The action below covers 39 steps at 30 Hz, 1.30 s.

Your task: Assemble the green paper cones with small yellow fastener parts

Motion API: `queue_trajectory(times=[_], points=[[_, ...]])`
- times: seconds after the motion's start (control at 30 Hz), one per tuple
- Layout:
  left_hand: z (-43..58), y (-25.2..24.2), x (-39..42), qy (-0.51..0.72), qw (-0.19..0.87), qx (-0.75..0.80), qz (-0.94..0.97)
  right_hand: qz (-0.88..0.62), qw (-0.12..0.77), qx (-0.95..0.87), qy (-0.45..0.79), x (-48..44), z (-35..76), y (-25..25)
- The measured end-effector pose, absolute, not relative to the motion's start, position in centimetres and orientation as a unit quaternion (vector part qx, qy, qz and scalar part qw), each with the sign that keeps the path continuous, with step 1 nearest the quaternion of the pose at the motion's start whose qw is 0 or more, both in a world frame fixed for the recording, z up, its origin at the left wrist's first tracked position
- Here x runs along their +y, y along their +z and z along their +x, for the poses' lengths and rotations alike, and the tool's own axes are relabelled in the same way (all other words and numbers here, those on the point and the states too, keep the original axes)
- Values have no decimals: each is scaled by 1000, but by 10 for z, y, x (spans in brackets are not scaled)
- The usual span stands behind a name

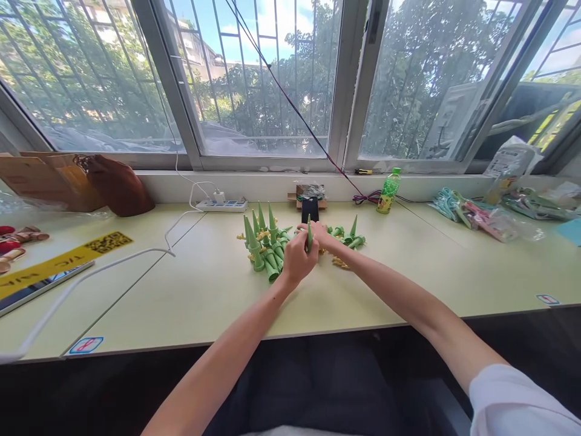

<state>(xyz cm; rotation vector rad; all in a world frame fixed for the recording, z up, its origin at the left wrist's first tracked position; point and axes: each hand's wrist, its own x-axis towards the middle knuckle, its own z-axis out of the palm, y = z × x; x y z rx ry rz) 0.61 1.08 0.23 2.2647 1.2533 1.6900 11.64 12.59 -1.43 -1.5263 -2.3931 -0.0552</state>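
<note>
Both hands meet just on the near side of the black phone [310, 209], over the pale surface [408, 275]. The left hand [299, 259] has its grip closed around a green spike [309, 235], which points up directly in front of the phone. The right hand [321, 235] reaches in just beside it, slightly right of the phone; its fingers are partly hidden, so I cannot tell whether its grip is closed on anything. Left of the phone sits a cluster of green pieces [269, 248], some upright and pointed, others lying like tubes. Right of the phone is a smaller green group [354, 238], with yellow parts [340, 263] on its near side. Behind the phone is a cardboard box [299, 195]; farther left lies a power strip [227, 206], and well to the right stands a green bottle [388, 192].
</note>
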Motion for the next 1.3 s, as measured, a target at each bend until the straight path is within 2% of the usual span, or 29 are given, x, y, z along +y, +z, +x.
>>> queue_trajectory(times=[0.2, 0.37, 0.43, 0.63, 0.77, 0.97, 1.17, 1.3], points=[[5, 3, 12, 541, 15, 406, 736, -538, 124, -834, -17, 100, 124, -7], [5, 3, 11, 536, 19, 413, 736, -530, 157, -833, -7, 79, 130, -2], [5, 3, 11, 533, 22, 416, 736, -525, 200, -827, 4, 70, 133, 1], [6, 5, 11, 537, 60, 430, 723, -508, 400, -763, -19, 53, 153, 7], [6, 7, 12, 510, 135, 457, 716, -506, 440, -742, -30, 50, 172, 0], [9, 6, 12, 406, 234, 452, 759, -498, 380, -779, -16, 49, 186, -8], [9, -2, 15, 381, 189, 430, 796, -470, 381, -796, -11, 45, 181, -1], [6, -5, 18, 390, 158, 461, 782, -464, 341, -818, 8, 42, 175, -3]])
